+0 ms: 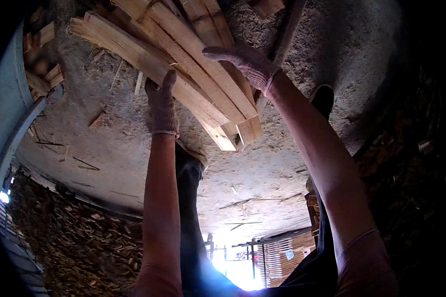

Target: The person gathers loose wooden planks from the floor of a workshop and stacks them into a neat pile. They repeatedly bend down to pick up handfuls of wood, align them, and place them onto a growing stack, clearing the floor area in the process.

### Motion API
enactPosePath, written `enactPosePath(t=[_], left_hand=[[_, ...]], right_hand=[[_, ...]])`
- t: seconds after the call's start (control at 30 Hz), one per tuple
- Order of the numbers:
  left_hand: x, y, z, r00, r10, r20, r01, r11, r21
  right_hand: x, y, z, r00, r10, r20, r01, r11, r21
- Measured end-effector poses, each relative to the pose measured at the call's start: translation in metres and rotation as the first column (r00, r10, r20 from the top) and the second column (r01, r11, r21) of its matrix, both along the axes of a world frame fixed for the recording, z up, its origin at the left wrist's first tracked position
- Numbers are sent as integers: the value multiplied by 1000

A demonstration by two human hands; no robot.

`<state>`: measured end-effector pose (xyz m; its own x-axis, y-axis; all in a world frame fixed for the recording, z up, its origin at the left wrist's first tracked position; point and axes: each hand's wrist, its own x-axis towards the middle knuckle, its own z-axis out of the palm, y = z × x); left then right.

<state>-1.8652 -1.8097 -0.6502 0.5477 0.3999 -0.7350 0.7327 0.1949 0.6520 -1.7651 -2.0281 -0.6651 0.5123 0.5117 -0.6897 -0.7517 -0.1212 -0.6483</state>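
A stack of rough, pale wooden planks (pixel 203 74) slants across the upper middle, its near ends close to the centre. My left hand (pixel 162 106), in a knitted work glove, grips the stack's left edge. Its thumb lies against the outer plank, and the other fingers are partly hidden by the wood. On the right side my gloved right hand (pixel 245 62) holds the same stack, thumb stretched over the top and most fingers out of sight. The planks' near ends are uneven and fan slightly apart.
Wood offcuts (pixel 47 79) lie at the upper left beside a pale curved panel (pixel 7 109). Splinters are scattered over the dusty floor (pixel 109 168). Heaps of wood pieces (pixel 79 242) fill the lower left and the dark right side. My shoe (pixel 323 99) stands right of the planks.
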Motion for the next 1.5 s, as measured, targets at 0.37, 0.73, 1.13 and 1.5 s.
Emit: enactPosePath(t=[0.37, 0.73, 1.13, 1.5], left_hand=[[-9, 27, -19, 988, 151, 44, -119, 901, -417], [-29, 6, -6, 969, 218, 118, -162, 918, -362], [-164, -142, 81, 946, 320, 54, -293, 913, -283], [-186, -158, 25, 969, 145, -201, -189, 958, -218]], right_hand=[[14, -12, -10, 990, 128, -58, -127, 992, 12], [0, -15, 9, 982, 58, 181, -105, 960, 260], [-33, -64, 109, 844, 514, -152, -516, 856, 25], [-19, -74, 44, 268, 961, 73, -800, 264, -539]])
